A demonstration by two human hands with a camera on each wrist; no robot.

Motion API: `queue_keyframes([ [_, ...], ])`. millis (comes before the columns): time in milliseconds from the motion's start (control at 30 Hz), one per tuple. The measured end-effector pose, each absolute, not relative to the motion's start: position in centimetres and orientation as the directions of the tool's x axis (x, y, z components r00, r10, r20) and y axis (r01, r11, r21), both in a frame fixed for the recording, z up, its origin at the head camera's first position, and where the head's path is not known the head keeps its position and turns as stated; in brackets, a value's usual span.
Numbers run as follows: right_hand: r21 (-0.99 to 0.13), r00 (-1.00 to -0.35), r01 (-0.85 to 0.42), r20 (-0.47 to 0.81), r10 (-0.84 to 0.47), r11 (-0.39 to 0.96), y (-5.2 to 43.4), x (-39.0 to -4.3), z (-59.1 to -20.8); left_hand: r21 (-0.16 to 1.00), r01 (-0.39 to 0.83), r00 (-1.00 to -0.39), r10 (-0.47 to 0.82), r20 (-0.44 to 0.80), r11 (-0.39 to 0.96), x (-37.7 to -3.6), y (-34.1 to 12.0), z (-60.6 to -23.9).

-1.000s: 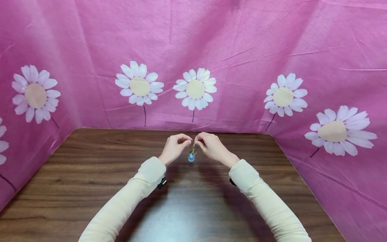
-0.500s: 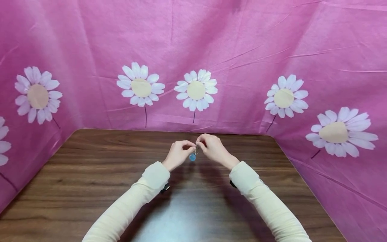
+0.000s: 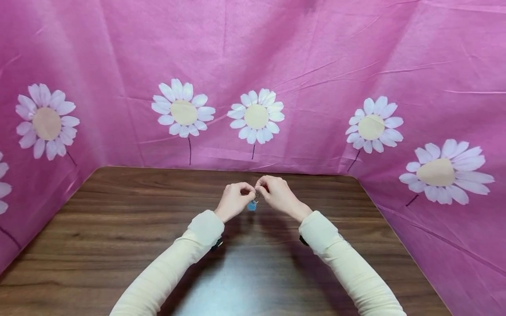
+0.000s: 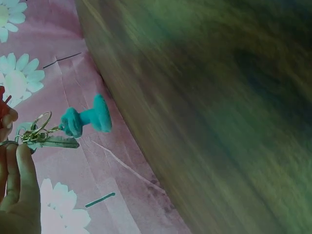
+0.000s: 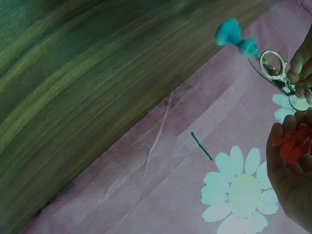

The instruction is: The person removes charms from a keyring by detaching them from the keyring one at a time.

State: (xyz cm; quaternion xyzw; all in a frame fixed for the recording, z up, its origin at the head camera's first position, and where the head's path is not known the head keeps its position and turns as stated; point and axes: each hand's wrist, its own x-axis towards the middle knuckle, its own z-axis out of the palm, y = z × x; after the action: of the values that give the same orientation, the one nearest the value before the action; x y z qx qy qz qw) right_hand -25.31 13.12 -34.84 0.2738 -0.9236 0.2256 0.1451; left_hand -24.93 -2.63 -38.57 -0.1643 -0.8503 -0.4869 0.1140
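Note:
Over the far middle of the table, my hands meet fingertip to fingertip at a bunch of keys. My left hand (image 3: 235, 202) pinches the bunch by its rings. A gold ring (image 5: 273, 64), a key (image 4: 58, 142) and a teal-blue spool-shaped charm (image 4: 85, 118) hang from it, with the charm (image 3: 251, 206) below the fingers in the head view. My right hand (image 3: 280, 195) has curled fingers around a small red piece (image 5: 295, 144) of unclear kind. A thin ring passes between the two hands' fingertips; fingers hide part of it.
Underneath is a brown wood-grain table (image 3: 118, 232). A pink cloth (image 3: 308, 52) printed with white daisies rises along its back and both sides. Dark wrist cameras sit under the cream sleeves (image 3: 205, 228).
My left hand has moved a little right and down, closing the gap to the right hand. Red now shows inside the right hand. The blue charm hangs partly behind the left fingers.

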Motion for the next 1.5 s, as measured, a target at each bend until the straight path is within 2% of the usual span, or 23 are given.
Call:
queue_keyframes([
  [233, -0.284, -0.763, -0.623, 0.424, -0.487, 0.729, 13.4, -25.3, -34.5, 0.758, 0.438, -0.898, 0.193, 0.396, 0.483, -25.0, -3.0, -38.3],
  [433, -0.237, -0.728, -0.658, 0.441, -0.525, 0.715, 13.7, -25.3, -34.4, 0.765, 0.471, -0.882, 0.243, 0.404, 0.439, -24.8, -3.2, -38.2],
  [700, -0.278, -0.714, -0.686, 0.438, -0.547, 0.672, 13.9, -25.3, -34.4, 0.731, 0.552, -0.832, 0.21, 0.513, 0.402, -25.0, -3.4, -37.8],
  [933, -0.323, -0.711, -0.696, 0.436, -0.552, 0.641, 14.0, -25.1, -34.4, 0.749, 0.557, -0.83, 0.275, 0.486, 0.359, -25.1, -3.2, -37.8],
  [1167, -0.338, -0.699, -0.71, 0.444, -0.561, 0.617, 14.0, -25.0, -34.4, 0.737, 0.575, -0.818, 0.27, 0.508, 0.354, -25.0, -3.3, -37.8],
  [1500, -0.349, -0.708, -0.701, 0.449, -0.545, 0.622, 14.2, -24.7, -34.4, 0.616, 0.684, -0.728, 0.3, 0.617, 0.392, -25.0, -3.5, -38.1],
])
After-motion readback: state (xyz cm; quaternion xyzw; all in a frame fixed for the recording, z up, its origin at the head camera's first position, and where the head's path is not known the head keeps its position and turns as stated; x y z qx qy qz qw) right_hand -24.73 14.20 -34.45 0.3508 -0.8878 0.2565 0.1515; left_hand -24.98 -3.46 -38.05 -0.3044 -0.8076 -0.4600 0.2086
